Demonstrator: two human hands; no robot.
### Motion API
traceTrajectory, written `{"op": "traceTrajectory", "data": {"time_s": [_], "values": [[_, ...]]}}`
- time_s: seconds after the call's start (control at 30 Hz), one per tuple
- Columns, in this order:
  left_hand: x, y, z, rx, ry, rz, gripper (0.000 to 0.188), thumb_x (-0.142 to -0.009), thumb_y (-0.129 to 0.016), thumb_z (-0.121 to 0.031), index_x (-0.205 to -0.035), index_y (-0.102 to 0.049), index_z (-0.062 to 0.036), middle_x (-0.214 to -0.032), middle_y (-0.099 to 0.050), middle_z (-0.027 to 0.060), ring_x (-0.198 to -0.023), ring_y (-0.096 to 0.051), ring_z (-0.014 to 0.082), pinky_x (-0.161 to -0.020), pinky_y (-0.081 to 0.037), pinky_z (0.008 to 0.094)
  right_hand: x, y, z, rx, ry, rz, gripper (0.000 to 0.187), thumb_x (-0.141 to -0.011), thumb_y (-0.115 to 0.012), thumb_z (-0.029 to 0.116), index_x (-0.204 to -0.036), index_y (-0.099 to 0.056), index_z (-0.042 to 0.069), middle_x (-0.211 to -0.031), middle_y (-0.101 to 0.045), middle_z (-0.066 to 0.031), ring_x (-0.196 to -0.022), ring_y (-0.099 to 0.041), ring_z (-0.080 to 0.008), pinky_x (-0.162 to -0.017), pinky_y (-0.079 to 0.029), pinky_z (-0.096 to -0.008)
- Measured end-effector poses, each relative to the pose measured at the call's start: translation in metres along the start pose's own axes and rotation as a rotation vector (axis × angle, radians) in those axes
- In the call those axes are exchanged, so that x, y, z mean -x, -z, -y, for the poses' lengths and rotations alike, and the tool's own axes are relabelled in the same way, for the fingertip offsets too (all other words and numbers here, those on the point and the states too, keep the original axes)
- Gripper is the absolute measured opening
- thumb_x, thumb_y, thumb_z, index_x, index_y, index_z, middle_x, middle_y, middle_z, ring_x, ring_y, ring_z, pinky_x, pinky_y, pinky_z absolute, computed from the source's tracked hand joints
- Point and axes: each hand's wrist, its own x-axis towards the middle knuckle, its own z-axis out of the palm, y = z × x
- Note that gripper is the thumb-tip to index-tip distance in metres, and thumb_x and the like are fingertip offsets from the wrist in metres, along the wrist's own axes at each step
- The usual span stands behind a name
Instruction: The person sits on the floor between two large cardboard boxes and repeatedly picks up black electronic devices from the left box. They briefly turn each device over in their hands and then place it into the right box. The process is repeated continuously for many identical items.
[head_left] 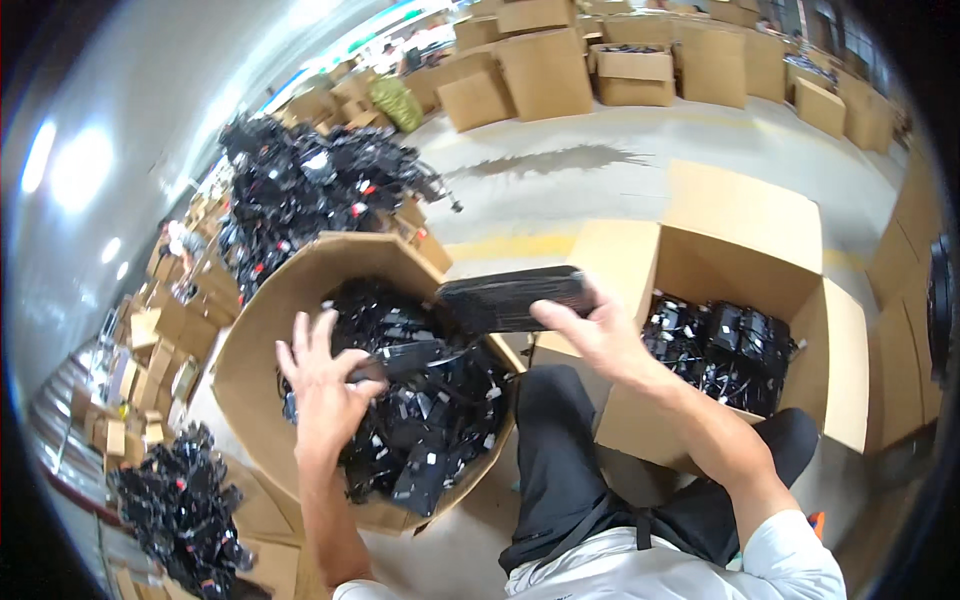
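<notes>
A flat black rectangular case (515, 300), slightly blurred, is gripped along its right end by my right hand (600, 335), thumb across its face. It is held over the space between two cardboard boxes. My left hand (328, 375) is above the left box, its thumb and a finger closed on a small black part (408, 356) and its other fingers spread. A thin dark cord seems to run from that part toward the case. Beneath it, the left cardboard box (245, 340) holds a heap of black parts and cables (420, 440).
At my right stands an open cardboard box (845, 370) with black units and cords (735, 345) inside. Big piles of black parts rise beyond the left box (310, 180) and at the lower left (180, 510). More cartons (545, 75) line the far side of the grey floor (600, 185).
</notes>
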Motion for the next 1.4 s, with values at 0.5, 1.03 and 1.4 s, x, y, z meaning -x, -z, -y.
{"op": "traceTrajectory", "data": {"time_s": [0.5,1.03,1.4], "values": [[-0.070,-0.025,-0.129,0.896,-0.562,0.253,0.037,-0.074,-0.089,-0.015,-0.093,-0.064,0.0045,-0.141,-0.050,0.0269,-0.132,-0.051,0.0432,-0.111,-0.041,0.0482,0.036,0.045,0.024,0.162,0.146,0.141,0.071,-0.088,-0.085,0.028,-0.145,-0.049,0.004,-0.123,-0.063,-0.0075,-0.118,-0.058,-0.0151,-0.103,-0.047,-0.0323],[-0.110,-0.110,-0.250,2.131,0.698,0.181,0.023,-0.100,-0.055,-0.023,-0.106,-0.064,-0.0027,-0.103,-0.066,0.0077,-0.100,-0.066,0.0207,-0.090,-0.055,0.0366,0.034,0.091,0.050,0.544,0.647,-0.463,0.054,-0.088,-0.080,0.019,-0.132,-0.058,-0.003,-0.113,-0.069,-0.0208,-0.101,-0.069,-0.0231,-0.089,-0.055,-0.0333],[-0.158,-0.145,-0.331,2.006,-0.133,0.517,0.041,-0.103,-0.064,-0.024,-0.126,-0.055,0.0083,-0.122,-0.068,0.0171,-0.102,-0.071,0.0256,-0.090,-0.061,0.0410,-0.044,0.230,0.102,0.693,0.476,-0.638,0.061,-0.084,-0.072,0.057,-0.086,-0.075,-0.004,-0.072,-0.071,-0.0185,-0.068,-0.071,-0.0301,-0.065,-0.055,-0.0403]]}}
